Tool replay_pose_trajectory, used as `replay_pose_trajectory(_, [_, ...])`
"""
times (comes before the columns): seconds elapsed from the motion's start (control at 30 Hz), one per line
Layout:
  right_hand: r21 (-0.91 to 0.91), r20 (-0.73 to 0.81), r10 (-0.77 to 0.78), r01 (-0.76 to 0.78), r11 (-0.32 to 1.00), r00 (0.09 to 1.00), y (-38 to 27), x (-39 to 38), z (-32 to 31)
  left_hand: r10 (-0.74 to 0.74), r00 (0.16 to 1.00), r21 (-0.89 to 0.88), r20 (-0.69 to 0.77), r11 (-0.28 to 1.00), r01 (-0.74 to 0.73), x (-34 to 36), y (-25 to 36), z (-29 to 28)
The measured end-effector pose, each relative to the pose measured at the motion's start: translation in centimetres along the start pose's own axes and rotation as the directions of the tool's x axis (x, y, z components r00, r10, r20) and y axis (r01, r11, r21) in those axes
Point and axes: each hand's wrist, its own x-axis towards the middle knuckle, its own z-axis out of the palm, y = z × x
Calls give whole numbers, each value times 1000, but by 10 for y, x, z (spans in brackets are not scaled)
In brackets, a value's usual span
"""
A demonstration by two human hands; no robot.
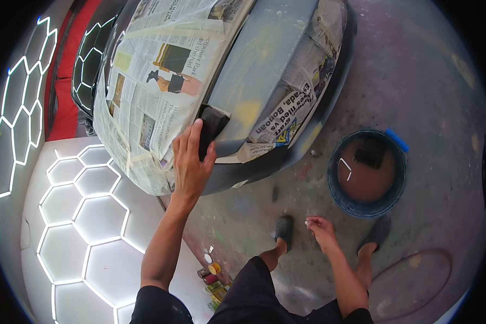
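Note:
My left hand [191,156] is closed around a black sanding block [213,125] and presses it against the car's grey bumper [254,70], close to the seam beside the masked panel. Dull grey primer covers the bumper, with yellowish patches on it. Newspaper [167,59] under clear film and tape covers the panel beside it, and more newspaper [302,92] fills the opening farther right. Low over the floor, my right hand [321,231] hangs with its fingers curled together. A small whitish spot shows at its fingertips; whether it holds anything is unclear.
A dark round bucket [336,189] of murky reddish-brown water stands to the right, with a dark block [368,155] inside and a blue piece [397,140] at its rim. Cans and bottles [213,278] stand at lower left. A thin hose [449,270] curves across the floor.

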Motion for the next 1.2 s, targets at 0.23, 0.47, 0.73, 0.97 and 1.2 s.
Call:
replay_pose_trajectory(0.23, [19,23,-15,14,1000,1000,1,-4,9,116,990,10,-81,993,-115,105,25,24])
replay_pose_trajectory(0.47, [44,-6,43,-43,998,999,-13,-4,0,1,1000,-112,18,994,1,30,4,7])
replay_pose_trajectory(0.73, [26,11,-18,18,1000,1000,-10,-1,-2,57,998,-19,17,998,-56,56,16,16])
replay_pose_trajectory(0.97, [73,10,-7,7,997,1000,-15,-4,6,172,983,36,-67,985,-170,168,35,46])
replay_pose_trajectory(1.2, [83,-2,-8,9,997,1000,-22,0,-12,219,973,131,-73,969,-209,105,17,35])
